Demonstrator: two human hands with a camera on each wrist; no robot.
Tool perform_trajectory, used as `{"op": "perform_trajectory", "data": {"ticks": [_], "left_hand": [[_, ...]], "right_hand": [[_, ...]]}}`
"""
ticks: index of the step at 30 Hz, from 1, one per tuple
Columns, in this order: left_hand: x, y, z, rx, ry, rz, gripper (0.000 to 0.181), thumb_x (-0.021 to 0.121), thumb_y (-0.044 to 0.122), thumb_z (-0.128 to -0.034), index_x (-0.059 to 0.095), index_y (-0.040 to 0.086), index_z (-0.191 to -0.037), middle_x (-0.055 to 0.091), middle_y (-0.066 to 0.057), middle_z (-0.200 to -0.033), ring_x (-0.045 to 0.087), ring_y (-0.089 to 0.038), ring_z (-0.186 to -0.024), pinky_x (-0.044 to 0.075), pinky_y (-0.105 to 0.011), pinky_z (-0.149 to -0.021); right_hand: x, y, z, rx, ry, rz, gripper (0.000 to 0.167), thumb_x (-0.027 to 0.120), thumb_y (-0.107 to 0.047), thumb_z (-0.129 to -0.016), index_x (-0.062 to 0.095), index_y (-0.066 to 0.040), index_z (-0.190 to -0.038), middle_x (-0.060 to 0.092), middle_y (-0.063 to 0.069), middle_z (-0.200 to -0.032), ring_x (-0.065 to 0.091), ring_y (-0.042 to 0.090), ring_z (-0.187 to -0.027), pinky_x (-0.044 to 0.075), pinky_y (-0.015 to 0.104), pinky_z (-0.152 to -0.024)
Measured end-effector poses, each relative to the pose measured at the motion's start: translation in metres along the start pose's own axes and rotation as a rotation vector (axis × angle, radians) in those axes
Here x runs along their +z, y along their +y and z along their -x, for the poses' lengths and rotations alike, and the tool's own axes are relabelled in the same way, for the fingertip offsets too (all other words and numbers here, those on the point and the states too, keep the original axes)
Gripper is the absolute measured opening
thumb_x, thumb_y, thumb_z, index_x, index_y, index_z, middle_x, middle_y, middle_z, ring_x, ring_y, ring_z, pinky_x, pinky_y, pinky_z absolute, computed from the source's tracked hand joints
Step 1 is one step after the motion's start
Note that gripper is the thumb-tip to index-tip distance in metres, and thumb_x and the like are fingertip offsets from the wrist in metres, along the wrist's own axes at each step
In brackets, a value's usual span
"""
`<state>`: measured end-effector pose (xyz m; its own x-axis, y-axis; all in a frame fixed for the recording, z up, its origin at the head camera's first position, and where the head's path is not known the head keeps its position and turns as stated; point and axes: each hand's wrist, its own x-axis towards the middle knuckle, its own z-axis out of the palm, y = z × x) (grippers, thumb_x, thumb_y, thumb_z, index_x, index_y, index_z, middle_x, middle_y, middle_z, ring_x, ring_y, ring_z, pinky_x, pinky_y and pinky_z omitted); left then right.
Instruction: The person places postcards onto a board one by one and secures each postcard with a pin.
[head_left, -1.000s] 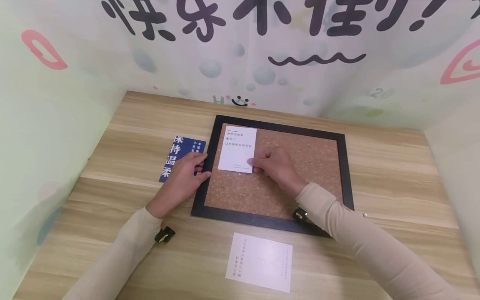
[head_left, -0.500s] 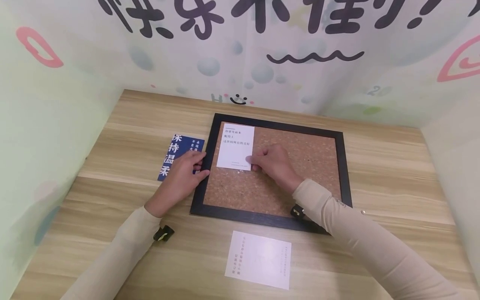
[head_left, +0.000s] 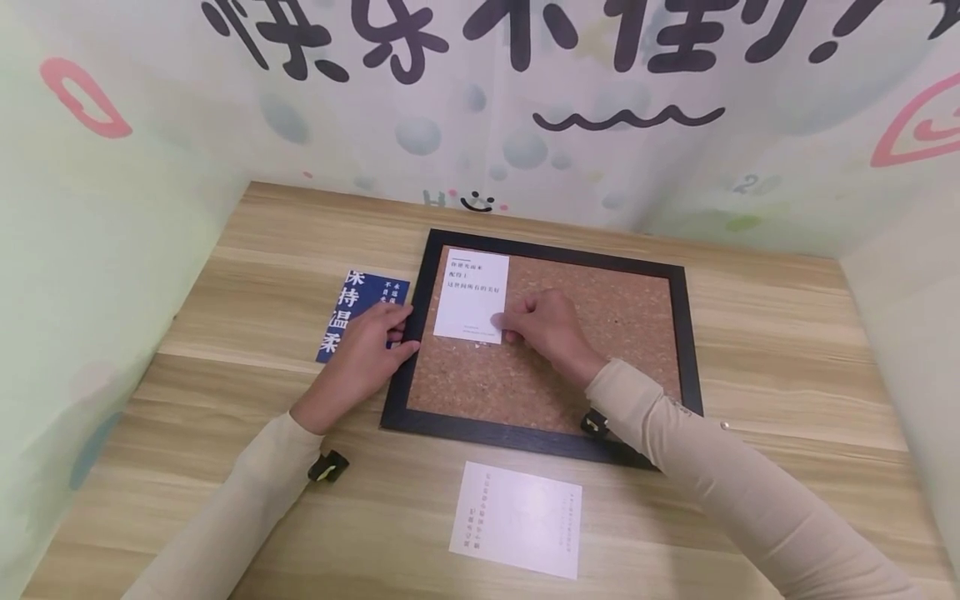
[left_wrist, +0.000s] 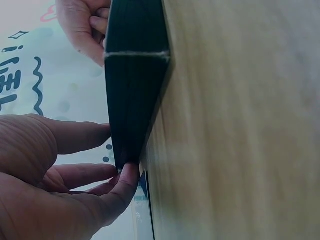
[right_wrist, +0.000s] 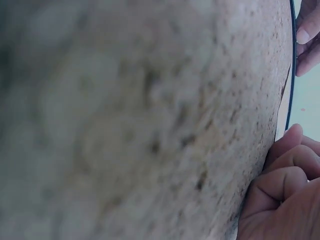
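A white card [head_left: 468, 292] with printed text lies on the upper left of a cork board [head_left: 600, 333]. My right hand [head_left: 551, 329] pinches at the card's lower right corner, its other fingers curled; in the right wrist view that hand [right_wrist: 287, 195] stays low against the cork, and whether a small object sits between its fingertips is hidden. My left hand [head_left: 356, 362] rests its fingertips and thumb against the left side of the black frame [head_left: 480, 429]. From the left wrist view, the fingers of this hand [left_wrist: 65, 175] touch the frame's edge [left_wrist: 135, 95].
Left of the frame, partly beneath my left hand, lies a blue card [head_left: 347, 304] with white characters. Another white card [head_left: 517, 521] is on the wooden table [head_left: 360, 525] in front of the frame. A small round object [head_left: 724, 426] sits to its right. Patterned walls surround the table.
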<state>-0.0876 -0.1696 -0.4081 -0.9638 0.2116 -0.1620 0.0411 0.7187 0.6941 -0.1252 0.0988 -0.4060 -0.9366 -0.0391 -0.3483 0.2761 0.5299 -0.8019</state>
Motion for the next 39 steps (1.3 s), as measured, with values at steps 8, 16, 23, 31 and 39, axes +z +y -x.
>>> {"op": "perform_trajectory", "data": {"ticks": [8, 16, 23, 31, 39], "left_hand": [[0.002, -0.001, 0.000, 0.001, -0.001, 0.004, 0.055, 0.075, 0.003, -0.1041, 0.055, -0.012, -0.154, 0.059, -0.032, -0.147, 0.071, -0.042, -0.123, 0.061, -0.049, -0.100], [0.003, 0.000, 0.001, 0.005, 0.009, 0.010, 0.055, 0.074, 0.002, -0.1041, 0.055, -0.012, -0.153, 0.060, -0.031, -0.144, 0.071, -0.042, -0.123, 0.061, -0.049, -0.100], [0.007, 0.001, -0.001, 0.013, 0.015, 0.005, 0.054, 0.075, 0.002, -0.1039, 0.056, -0.012, -0.153, 0.060, -0.032, -0.146, 0.071, -0.042, -0.123, 0.062, -0.049, -0.100], [0.006, 0.003, -0.001, 0.002, 0.005, 0.006, 0.055, 0.073, 0.004, -0.1052, 0.054, -0.011, -0.154, 0.058, -0.032, -0.148, 0.070, -0.043, -0.125, 0.061, -0.049, -0.101], [0.002, 0.000, 0.000, -0.012, 0.006, 0.002, 0.055, 0.073, 0.004, -0.1057, 0.054, -0.011, -0.155, 0.056, -0.033, -0.151, 0.070, -0.043, -0.126, 0.060, -0.050, -0.102]], "right_hand": [[-0.012, 0.009, 0.007, -0.054, -0.066, -0.030, 0.019, 0.081, -0.021, -0.102, 0.081, -0.006, -0.089, 0.073, 0.007, -0.082, 0.051, 0.018, -0.070, 0.039, 0.027, -0.060], [-0.045, 0.020, 0.024, -0.019, -0.114, 0.037, 0.025, 0.078, -0.034, -0.104, 0.085, -0.011, -0.111, 0.076, 0.006, -0.099, 0.057, 0.021, -0.084, 0.048, 0.031, -0.071], [-0.088, 0.029, 0.052, -0.026, -0.104, 0.110, 0.038, 0.076, -0.045, -0.105, 0.081, -0.015, -0.128, 0.076, 0.008, -0.119, 0.062, 0.027, -0.100, 0.054, 0.038, -0.083], [-0.133, 0.046, 0.079, 0.005, -0.015, 0.141, 0.041, 0.080, -0.042, -0.103, 0.080, -0.010, -0.128, 0.075, 0.009, -0.106, 0.058, 0.017, -0.082, 0.053, 0.031, -0.072], [-0.154, 0.060, 0.092, 0.030, 0.020, 0.109, 0.044, 0.080, -0.037, -0.104, 0.077, -0.004, -0.134, 0.073, 0.005, -0.101, 0.062, 0.016, -0.083, 0.057, 0.027, -0.074]]}}
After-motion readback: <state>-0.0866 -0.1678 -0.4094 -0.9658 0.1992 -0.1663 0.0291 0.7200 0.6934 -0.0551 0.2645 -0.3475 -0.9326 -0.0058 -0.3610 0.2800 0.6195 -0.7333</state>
